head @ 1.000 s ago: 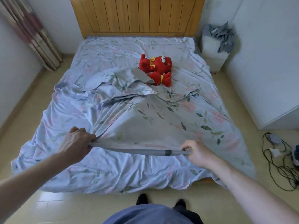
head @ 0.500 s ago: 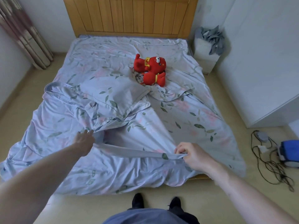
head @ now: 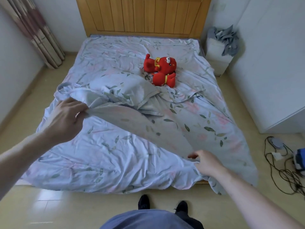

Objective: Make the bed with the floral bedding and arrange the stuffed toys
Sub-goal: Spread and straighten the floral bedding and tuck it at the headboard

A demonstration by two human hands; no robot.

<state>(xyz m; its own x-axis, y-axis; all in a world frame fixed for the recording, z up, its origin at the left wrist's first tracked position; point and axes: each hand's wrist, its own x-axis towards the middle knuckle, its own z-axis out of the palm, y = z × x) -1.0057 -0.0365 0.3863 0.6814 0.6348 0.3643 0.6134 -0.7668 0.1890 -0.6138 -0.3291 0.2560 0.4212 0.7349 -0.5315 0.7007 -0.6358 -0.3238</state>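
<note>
A pale blue floral duvet cover (head: 105,154) lies rumpled over the bed, hanging off the foot end. My left hand (head: 66,118) is raised over the left half and grips an edge of the cover, lifting a fold. My right hand (head: 206,164) pinches the same edge low near the foot at the right. The fabric stretches slanting between both hands. A floral pillow (head: 125,90) lies bunched mid-bed. A red stuffed toy (head: 160,70) lies on its side just beyond it, toward the headboard.
A wooden headboard (head: 143,15) stands against the far wall. A white nightstand (head: 217,55) with grey clothes on top is at the right, beside a white cabinet (head: 272,71). Black cables (head: 283,166) lie on the floor at right. Curtains (head: 33,32) hang at left.
My left hand has risen and moved up the bed to the left, lifting the cover's edge. My right hand has dropped toward the foot. The pillow lies more uncovered.
</note>
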